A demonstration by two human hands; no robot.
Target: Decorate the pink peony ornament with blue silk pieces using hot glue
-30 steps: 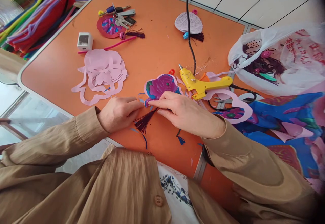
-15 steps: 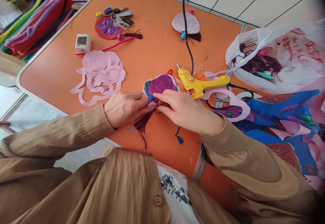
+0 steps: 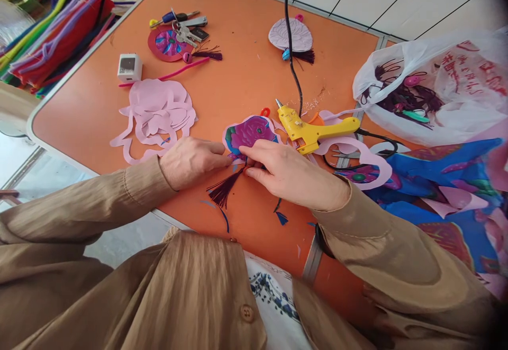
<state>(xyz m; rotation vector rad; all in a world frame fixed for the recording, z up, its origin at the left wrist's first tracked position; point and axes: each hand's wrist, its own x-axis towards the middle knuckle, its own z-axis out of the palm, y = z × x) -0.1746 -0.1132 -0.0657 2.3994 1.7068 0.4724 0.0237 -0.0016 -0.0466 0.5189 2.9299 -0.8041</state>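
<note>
A flower-patterned cutout ornament [image 3: 249, 132], purple and blue with a pale pink border, lies in front of me with a small red-orange loop at its top. My right hand [image 3: 283, 173] pinches its lower end between thumb and forefinger, where a dark purple tassel [image 3: 224, 189] comes out. My left hand [image 3: 193, 162] has its fingers pressed together, the fingertips at the ornament's lower left edge. Exactly what lies between the left fingertips is hidden. The tassel's strands fan toward me on the orange table [image 3: 238, 59].
A yellow glue gun [image 3: 313, 128] with a black cord [image 3: 292, 48] lies right of the ornament. Pink cutout scraps [image 3: 159, 109], keys [image 3: 186, 33], a white cube [image 3: 129, 68] and a finished ornament [image 3: 291, 36] lie around. A plastic bag [image 3: 377, 75] of tassels and printed fabric [image 3: 456, 181] fill the right side.
My left hand has shifted slightly left and up, its fingers drawing back a little from the tassel. My right hand and the ornament stay in place.
</note>
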